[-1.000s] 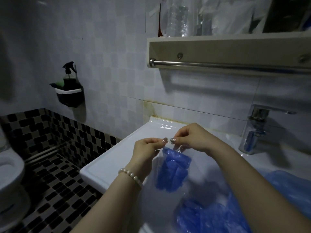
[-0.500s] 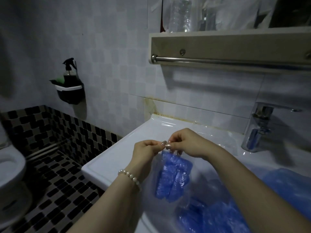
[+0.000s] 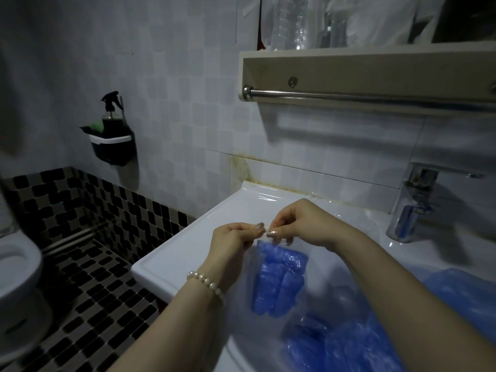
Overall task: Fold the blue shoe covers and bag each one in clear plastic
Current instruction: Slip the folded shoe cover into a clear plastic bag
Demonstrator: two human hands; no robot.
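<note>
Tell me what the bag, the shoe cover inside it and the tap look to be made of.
Bag: thin clear plastic film, glossy; the blue shows through.
Shoe cover: likely thin blue plastic film, crinkled with a soft sheen.
Tap: looks like chromed metal, mirror-bright with blue reflections.

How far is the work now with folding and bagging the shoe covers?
Done: one folded blue shoe cover already sits inside the clear plastic bag. In hand: the left hand and right hand pinch the bag's top edge. Left: loose blue shoe covers lie in the sink.
</note>
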